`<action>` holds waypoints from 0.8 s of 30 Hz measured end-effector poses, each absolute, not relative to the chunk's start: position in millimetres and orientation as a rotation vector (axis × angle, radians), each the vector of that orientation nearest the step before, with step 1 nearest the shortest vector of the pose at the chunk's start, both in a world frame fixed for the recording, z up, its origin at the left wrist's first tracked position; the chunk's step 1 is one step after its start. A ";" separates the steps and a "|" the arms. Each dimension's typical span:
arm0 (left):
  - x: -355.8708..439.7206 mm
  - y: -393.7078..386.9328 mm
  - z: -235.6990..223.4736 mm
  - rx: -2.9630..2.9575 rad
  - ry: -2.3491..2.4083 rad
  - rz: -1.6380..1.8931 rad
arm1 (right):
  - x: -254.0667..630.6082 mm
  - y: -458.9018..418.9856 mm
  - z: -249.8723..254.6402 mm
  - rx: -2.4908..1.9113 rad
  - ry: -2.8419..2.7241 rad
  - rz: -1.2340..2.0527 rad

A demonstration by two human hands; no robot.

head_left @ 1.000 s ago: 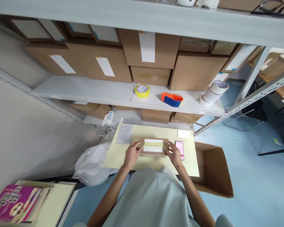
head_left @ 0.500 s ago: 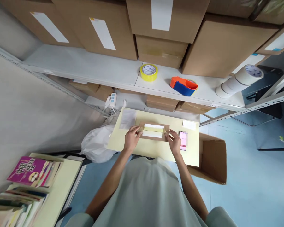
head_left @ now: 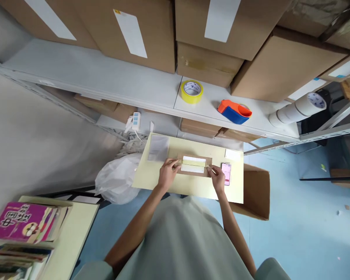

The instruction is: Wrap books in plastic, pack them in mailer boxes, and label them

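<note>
A flat brown cardboard piece (head_left: 189, 174) lies on the cream table, with a white panel (head_left: 192, 168) across its middle. Over that panel runs a yellowish, see-through strip of tape (head_left: 194, 163). My left hand (head_left: 167, 173) is at the left end of the cardboard, thumb and fingers pinched on the tape's end. At the opposite end my right hand (head_left: 217, 179) pinches the tape's other end between thumb and fingertips. Whether the strip's middle touches the panel I cannot tell. A phone (head_left: 226, 173) with a lit pink screen lies just right of my right hand.
On the table (head_left: 151, 177) are a clear plastic sheet (head_left: 158, 147) and a white card (head_left: 232, 154). An open carton (head_left: 256, 192) stands at its right. The shelf above holds a yellow tape roll (head_left: 191, 91), a tape dispenser (head_left: 235, 112), white rolls (head_left: 298, 110) and large boxes.
The view has shifted a little, so the shelf items appear farther right. Both hands stay at the ends of the tape over the cardboard, with little other visible change.
</note>
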State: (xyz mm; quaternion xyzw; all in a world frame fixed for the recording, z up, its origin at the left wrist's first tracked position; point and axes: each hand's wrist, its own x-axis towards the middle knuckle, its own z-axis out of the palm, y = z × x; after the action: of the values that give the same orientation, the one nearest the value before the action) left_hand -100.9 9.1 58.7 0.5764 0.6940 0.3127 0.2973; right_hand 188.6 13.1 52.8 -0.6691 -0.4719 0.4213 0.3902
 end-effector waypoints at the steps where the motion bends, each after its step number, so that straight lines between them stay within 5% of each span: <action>1: -101.4 10.3 58.7 1.535 1.843 0.833 | 187.5 12.9 53.3 -1.705 -1.184 1.065; 24: -131.1 33.6 61.3 1.628 1.623 0.722 | 175.7 5.1 60.7 -1.748 -1.332 0.907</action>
State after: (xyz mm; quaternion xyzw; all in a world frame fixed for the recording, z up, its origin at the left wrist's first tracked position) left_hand -131.1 33.6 61.3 0.6307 0.6291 0.2797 0.3580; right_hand 175.7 5.1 60.7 -0.6821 -0.5200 0.3539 0.3729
